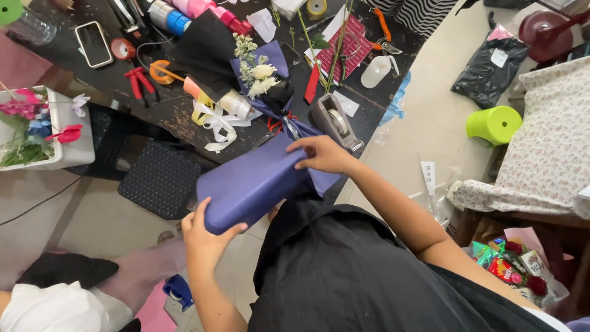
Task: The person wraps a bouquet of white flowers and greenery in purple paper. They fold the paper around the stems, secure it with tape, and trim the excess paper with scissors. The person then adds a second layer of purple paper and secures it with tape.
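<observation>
A bouquet of white flowers (258,72) wrapped in purple paper (258,181) lies tilted off the front edge of a dark worktable (178,114). My left hand (206,237) grips the lower end of the purple wrap. My right hand (322,154) presses on the wrap higher up, close to where it is tied with ribbon. A black inner sheet surrounds the flowers. My black clothing fills the lower middle of the view.
On the table are a grey tape dispenser (335,120), white ribbon (218,123), red pliers (140,80), a phone (93,43), ribbon rolls (169,17) and a white bottle (375,71). A white box of flowers (37,129) stands left. A green stool (495,123) is on the floor right.
</observation>
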